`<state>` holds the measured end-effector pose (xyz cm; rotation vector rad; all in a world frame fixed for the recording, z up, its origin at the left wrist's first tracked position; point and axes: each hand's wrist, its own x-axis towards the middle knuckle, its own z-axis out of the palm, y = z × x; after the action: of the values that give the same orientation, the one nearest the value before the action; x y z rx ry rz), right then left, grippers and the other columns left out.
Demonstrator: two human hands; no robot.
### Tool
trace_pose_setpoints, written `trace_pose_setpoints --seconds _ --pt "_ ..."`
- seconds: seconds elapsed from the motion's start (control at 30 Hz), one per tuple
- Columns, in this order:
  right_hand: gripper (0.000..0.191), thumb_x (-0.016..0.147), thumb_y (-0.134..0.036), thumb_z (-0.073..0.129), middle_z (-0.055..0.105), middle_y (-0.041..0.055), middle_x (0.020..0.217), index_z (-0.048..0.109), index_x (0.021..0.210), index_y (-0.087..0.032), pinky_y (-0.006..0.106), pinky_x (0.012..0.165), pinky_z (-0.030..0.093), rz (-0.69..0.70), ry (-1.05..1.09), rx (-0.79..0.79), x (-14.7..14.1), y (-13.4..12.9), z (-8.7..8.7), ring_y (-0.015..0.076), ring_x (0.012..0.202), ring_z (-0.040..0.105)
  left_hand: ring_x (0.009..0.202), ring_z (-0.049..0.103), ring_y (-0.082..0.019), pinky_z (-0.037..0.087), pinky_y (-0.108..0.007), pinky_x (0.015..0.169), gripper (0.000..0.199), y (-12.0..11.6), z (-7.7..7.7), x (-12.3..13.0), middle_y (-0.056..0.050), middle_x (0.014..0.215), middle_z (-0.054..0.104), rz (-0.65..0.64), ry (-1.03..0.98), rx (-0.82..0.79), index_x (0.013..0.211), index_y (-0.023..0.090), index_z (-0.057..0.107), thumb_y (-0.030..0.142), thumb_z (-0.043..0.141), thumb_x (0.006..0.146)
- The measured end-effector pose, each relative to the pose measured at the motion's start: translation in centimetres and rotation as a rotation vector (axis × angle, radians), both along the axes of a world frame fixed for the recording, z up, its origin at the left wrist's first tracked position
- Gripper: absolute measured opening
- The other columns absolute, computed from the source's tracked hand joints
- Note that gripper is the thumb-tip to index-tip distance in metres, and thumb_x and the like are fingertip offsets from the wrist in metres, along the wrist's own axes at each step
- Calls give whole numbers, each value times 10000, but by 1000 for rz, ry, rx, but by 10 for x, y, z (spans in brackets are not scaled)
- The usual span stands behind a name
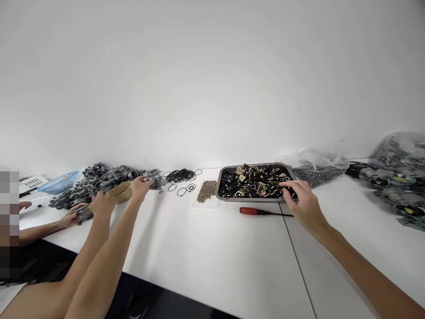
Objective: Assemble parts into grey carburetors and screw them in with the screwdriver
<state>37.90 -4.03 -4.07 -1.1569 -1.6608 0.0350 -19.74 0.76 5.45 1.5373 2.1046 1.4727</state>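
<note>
A: In this view, what does the left grip (pixel 140 188) hold?

B: It is closed on a grey metal housing (pixel 155 182), carried at the fingertips, over the counter (pixel 186 248). Black rubber rings (pixel 181 175) lie to the right of this grip, some heaped, others loose

A: And the right grip (pixel 304 204)?

B: Its thumb and forefinger reach over the near right corner of a metal tray (pixel 249 200), at the mixed small parts (pixel 255 180). Whether the fingertips are closed on a piece, I cannot tell

A: Which items lie between the two grips?

B: Rightward from the rings, a shallow translucent dish (pixel 206 205) bearing small brass-coloured pieces (pixel 208 190), then the tray. A red-handled screwdriver (pixel 251 211) lies left of the right grip, on the near side of the tray, its shaft directed towards that hand

A: What is seen beyond and outside them?

B: Beyond the right grip, a clear plastic bag (pixel 310 156) with small dark grey pieces (pixel 315 173); well to its right, bagged metal assemblies (pixel 396 179). Left of the left grip, a tan bowl (pixel 121 194) and a pile of grey metal castings (pixel 99 175), with a co-worker's hands (pixel 102 203) at a dark part (pixel 84 214)
</note>
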Motion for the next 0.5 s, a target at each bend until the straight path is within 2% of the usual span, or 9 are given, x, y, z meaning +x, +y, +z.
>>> trace_pose_setpoints --seconds 0.07,0.17,0.23,0.37,0.5 --pt "182 945 -280 457 674 72 989 625 994 -232 422 930 474 7 3 -8 -1 0 -1 260 1007 586 600 512 -162 484 -337 609 438 -4 8 27 49 578 519 6 -30 -17 999 90 643 278 803 639" --pt "184 940 -275 456 675 77 992 626 990 -227 421 933 470 17 15 -21 -1 2 -3 262 1020 583 699 583 -173 524 -305 635 559 -18 15 89 5 710 638 -221 -128 -78 1037 98 687 255 886 539" --pt "187 938 -272 454 675 79 995 627 992 -225 428 941 464 19 27 -23 0 3 -5 262 1024 583 795 627 -193 542 -304 676 524 -33 14 138 -42 832 692 -375 -174 -120 1018 115 711 254 889 546" --pt "186 934 -261 455 678 78 986 629 982 -216 444 960 451 13 61 -13 3 8 -10 258 1010 586 925 667 -227 556 -318 729 461 -71 -3 232 -82 967 722 -717 -359 -284 1003 150 720 213 882 577" --pt "188 930 -254 451 680 84 982 630 964 -207 441 942 458 7 80 -25 7 12 -13 257 1004 584 924 683 -245 558 -334 719 455 -100 -27 304 -104 1001 718 -972 -514 -503 984 150 717 141 884 561"
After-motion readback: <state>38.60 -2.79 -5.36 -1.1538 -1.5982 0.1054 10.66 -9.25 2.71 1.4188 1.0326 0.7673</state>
